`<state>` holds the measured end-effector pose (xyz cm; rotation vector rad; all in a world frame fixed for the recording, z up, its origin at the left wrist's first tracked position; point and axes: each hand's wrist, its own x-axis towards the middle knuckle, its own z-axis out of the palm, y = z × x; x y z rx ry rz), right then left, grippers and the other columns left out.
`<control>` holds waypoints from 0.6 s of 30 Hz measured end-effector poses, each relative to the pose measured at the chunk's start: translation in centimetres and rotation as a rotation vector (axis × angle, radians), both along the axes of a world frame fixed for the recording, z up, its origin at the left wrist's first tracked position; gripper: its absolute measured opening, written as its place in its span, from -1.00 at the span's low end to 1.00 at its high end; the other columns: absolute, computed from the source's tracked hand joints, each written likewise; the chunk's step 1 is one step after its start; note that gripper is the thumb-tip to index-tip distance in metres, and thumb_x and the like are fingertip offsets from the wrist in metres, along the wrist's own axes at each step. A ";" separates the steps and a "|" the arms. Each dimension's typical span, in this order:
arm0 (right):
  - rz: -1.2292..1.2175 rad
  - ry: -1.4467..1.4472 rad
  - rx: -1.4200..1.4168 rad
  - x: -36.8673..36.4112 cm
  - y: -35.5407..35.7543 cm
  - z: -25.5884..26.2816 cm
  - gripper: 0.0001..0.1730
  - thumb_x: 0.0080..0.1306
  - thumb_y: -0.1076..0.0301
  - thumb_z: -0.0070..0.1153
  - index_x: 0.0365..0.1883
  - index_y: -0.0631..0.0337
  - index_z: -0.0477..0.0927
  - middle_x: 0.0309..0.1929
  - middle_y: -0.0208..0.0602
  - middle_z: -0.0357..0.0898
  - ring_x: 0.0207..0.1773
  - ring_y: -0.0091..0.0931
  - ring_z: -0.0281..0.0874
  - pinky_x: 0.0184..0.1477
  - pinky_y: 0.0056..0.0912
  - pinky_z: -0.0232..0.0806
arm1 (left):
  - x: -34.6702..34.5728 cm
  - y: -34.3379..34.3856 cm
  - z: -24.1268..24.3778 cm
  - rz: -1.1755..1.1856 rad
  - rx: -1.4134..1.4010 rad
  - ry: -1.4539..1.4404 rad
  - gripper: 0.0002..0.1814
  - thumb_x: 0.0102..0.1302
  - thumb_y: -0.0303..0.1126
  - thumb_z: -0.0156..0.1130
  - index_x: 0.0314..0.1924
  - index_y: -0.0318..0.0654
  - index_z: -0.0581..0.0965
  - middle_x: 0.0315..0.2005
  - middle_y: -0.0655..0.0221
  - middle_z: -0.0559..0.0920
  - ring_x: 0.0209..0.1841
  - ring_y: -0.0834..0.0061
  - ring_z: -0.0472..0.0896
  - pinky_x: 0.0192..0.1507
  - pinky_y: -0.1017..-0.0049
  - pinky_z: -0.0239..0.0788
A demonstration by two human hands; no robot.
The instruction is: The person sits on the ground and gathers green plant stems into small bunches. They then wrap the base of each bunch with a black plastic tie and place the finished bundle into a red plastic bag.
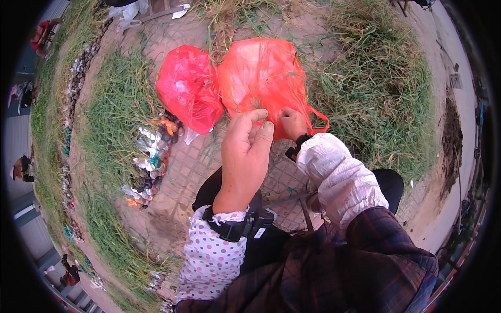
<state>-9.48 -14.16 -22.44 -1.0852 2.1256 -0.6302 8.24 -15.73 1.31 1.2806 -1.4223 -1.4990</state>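
My left hand [248, 148] is raised in the middle of the view, thumb and fingertips a little apart, with nothing seen between them. Just right of it, my right hand [293, 123] has its fingers curled against the lower edge of a large orange-red plastic bag [260, 74]; whether it pinches the plastic cannot be told. The bag's loop handle [321, 119] sticks out to the right of that hand. Touching the large bag on its left is a smaller pinkish-red plastic bag [190, 86]. Pale contents show dimly through both bags.
Cut grass lies in heaps at right [375, 98] and left [117, 101] on brick paving [180, 172]. A row of small plastic-wrapped bundles [156, 156] runs along the left heap. Farther left is a long row of lumps [78, 74]. Several people are at the far left edge.
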 end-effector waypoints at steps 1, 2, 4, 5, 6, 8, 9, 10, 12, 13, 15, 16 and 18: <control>-0.008 -0.074 -0.070 -0.1 0.3 1.3 -0.84 0.15 0.34 0.02 -0.46 0.25 0.55 -0.39 0.06 0.55 -0.33 -0.14 0.52 -0.26 -0.17 0.32 | 0.0 0.1 -0.1 -0.012 -0.008 -0.016 -0.73 0.29 -0.43 0.11 -0.04 -0.41 0.47 -0.30 0.39 0.52 -0.30 0.68 0.46 -0.23 0.64 0.31; -0.040 -0.118 -0.136 -0.5 0.7 1.4 -0.83 0.15 0.32 0.11 -0.48 0.26 0.53 -0.50 -0.10 0.54 -0.44 -0.33 0.50 -0.34 -0.30 0.30 | 0.0 0.2 -0.3 -0.024 -0.015 -0.032 -0.72 0.31 -0.42 0.10 -0.02 -0.40 0.46 -0.32 0.45 0.53 -0.28 0.74 0.43 -0.20 0.67 0.29; -0.216 -0.305 -0.200 -1.7 0.9 2.3 -0.85 0.15 0.36 0.11 -0.48 0.27 0.53 -0.52 -0.23 0.52 -0.46 -0.44 0.47 -0.36 -0.36 0.29 | -0.1 0.3 -0.7 -0.014 -0.043 -0.015 -0.72 0.31 -0.41 0.10 -0.03 -0.41 0.47 -0.33 0.45 0.54 -0.28 0.74 0.44 -0.20 0.67 0.29; -0.304 -0.399 -0.231 -2.1 1.2 2.8 -0.87 0.15 0.37 0.11 -0.48 0.27 0.53 -0.53 -0.29 0.51 -0.47 -0.50 0.45 -0.38 -0.39 0.29 | -0.2 0.4 -1.0 -0.011 -0.055 -0.007 -0.72 0.31 -0.41 0.10 -0.03 -0.41 0.47 -0.33 0.45 0.54 -0.29 0.74 0.44 -0.20 0.67 0.29; -0.374 -0.524 -0.268 -2.3 1.2 4.5 -0.90 0.17 0.42 0.09 -0.47 0.26 0.51 -0.51 -0.45 0.48 -0.47 -0.59 0.41 -0.41 -0.46 0.27 | -0.2 0.4 -1.3 0.004 -0.076 -0.010 -0.72 0.28 -0.40 0.12 -0.06 -0.41 0.49 -0.29 0.36 0.54 -0.30 0.65 0.47 -0.21 0.60 0.32; -0.485 -0.689 -0.317 -2.5 1.4 7.0 -0.94 0.17 0.45 0.07 -0.44 0.25 0.50 -0.49 -0.46 0.48 -0.46 -0.61 0.40 -0.40 -0.50 0.27 | -0.2 0.3 -1.6 0.036 -0.121 -0.020 -0.72 0.23 -0.36 0.16 -0.12 -0.42 0.51 -0.21 0.16 0.55 -0.33 0.47 0.54 -0.22 0.47 0.38; -0.535 -0.776 -0.337 -2.4 1.4 8.4 -0.96 0.18 0.46 0.06 -0.42 0.24 0.50 -0.48 -0.46 0.48 -0.46 -0.61 0.39 -0.39 -0.52 0.27 | -0.1 0.2 -1.7 0.031 -0.114 -0.023 -0.72 0.25 -0.38 0.14 -0.10 -0.42 0.51 -0.25 0.25 0.56 -0.32 0.55 0.51 -0.22 0.53 0.36; -0.524 -0.800 -0.398 -2.4 1.5 9.8 -0.98 0.20 0.49 0.03 -0.39 0.22 0.49 -0.48 -0.49 0.47 -0.43 -0.65 0.38 -0.35 -0.58 0.27 | 0.0 0.2 -1.7 0.026 -0.107 -0.026 -0.73 0.27 -0.39 0.13 -0.08 -0.42 0.50 -0.29 0.34 0.56 -0.31 0.63 0.48 -0.21 0.59 0.33; -0.517 -0.803 -0.522 -2.6 1.8 13.1 -0.98 0.22 0.49 0.02 -0.41 0.22 0.49 -0.46 -0.48 0.48 -0.40 -0.66 0.39 -0.33 -0.58 0.27 | 0.0 0.2 -1.8 0.029 -0.119 -0.041 -0.73 0.29 -0.40 0.12 -0.07 -0.41 0.50 -0.33 0.43 0.57 -0.30 0.70 0.46 -0.21 0.65 0.32; -0.514 -0.803 -0.583 -2.7 2.1 14.3 -0.97 0.23 0.49 0.01 -0.41 0.22 0.49 -0.45 -0.48 0.48 -0.39 -0.66 0.39 -0.32 -0.58 0.27 | -0.1 0.2 -1.8 0.038 -0.139 -0.053 -0.73 0.28 -0.40 0.12 -0.07 -0.42 0.50 -0.32 0.42 0.57 -0.31 0.70 0.47 -0.21 0.64 0.32; -0.448 -0.848 -0.620 -3.2 2.4 15.4 -0.96 0.27 0.46 -0.02 -0.35 0.21 0.47 -0.40 -0.48 0.47 -0.36 -0.64 0.39 -0.28 -0.55 0.29 | 0.3 0.1 -2.4 0.061 -0.178 -0.088 -0.72 0.27 -0.38 0.14 -0.08 -0.42 0.51 -0.32 0.40 0.58 -0.31 0.68 0.48 -0.22 0.62 0.34; -0.444 -0.926 -0.648 -3.4 2.7 16.9 -0.96 0.28 0.46 -0.03 -0.33 0.21 0.46 -0.39 -0.48 0.47 -0.35 -0.63 0.39 -0.27 -0.54 0.29 | 0.5 0.1 -2.8 0.063 -0.200 -0.111 -0.71 0.27 -0.37 0.14 -0.08 -0.43 0.51 -0.32 0.39 0.58 -0.31 0.66 0.49 -0.22 0.61 0.34; -0.419 -1.090 -0.683 -4.4 3.1 18.8 -0.93 0.30 0.45 -0.06 -0.25 0.21 0.42 -0.36 -0.45 0.46 -0.32 -0.59 0.39 -0.21 -0.48 0.33 | 0.2 -0.1 -3.7 0.057 -0.204 -0.119 -0.69 0.24 -0.33 0.15 -0.11 -0.42 0.52 -0.28 0.28 0.59 -0.25 0.53 0.53 -0.17 0.53 0.35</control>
